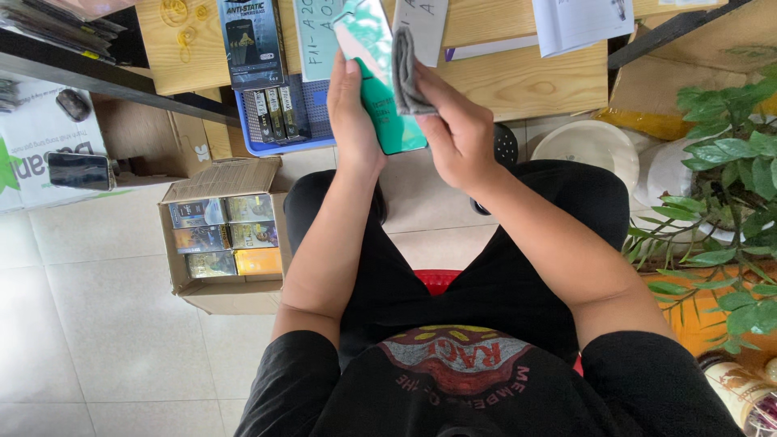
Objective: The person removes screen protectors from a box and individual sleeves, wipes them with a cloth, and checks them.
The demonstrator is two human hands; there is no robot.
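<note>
A flat green package [380,81], tall and rectangular with a paler top, stands upright in the left hand [352,105]. Behind it, on the wooden table [518,77], lie a pale blue label [316,36] and a white label [425,24], both rectangular. To the left, a dark flat pack [252,44] leans over a blue basket [283,142] holding 3 narrow dark packs [275,113] on edge. On the floor, an open carton [222,235] holds small boxes [225,236] in rows, grey, gold and orange. Far left, a white carton [44,133] with green print stands under a shelf.
</note>
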